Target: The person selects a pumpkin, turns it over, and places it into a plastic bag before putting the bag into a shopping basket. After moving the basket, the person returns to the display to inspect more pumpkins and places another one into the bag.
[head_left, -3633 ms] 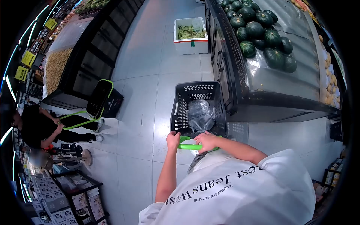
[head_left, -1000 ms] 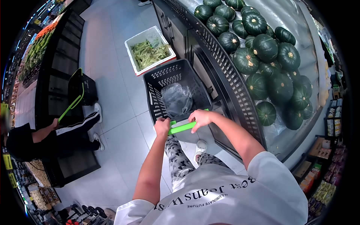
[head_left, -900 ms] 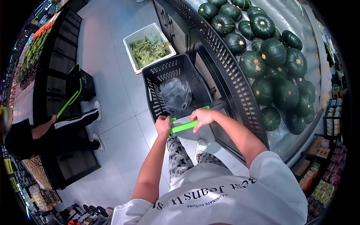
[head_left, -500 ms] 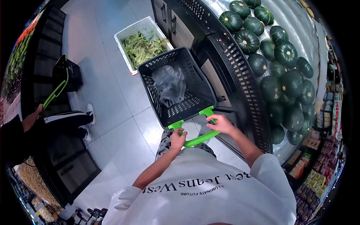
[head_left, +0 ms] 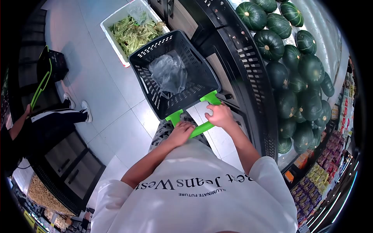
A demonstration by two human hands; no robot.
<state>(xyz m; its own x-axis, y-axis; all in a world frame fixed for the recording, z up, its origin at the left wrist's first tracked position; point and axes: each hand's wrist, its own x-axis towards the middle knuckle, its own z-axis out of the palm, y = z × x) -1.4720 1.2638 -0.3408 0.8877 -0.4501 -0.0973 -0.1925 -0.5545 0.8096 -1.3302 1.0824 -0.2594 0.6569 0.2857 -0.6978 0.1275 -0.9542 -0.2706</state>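
Left hand [head_left: 181,134] and right hand [head_left: 220,115] gripping a green handle [head_left: 202,129], black basket [head_left: 201,74] just beyond them, plastic bag [head_left: 169,73] inside, pumpkins [head_left: 309,104] to their right

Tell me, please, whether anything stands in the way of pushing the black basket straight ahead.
Likely yes: the white box stands just past the far end of the black basket; whether the two touch, I cannot tell.

Wht tee [head_left: 194,211], upside-down txt [head_left: 186,182] "Best Jeans West", smaller "ILLUMINATE FUTURE"
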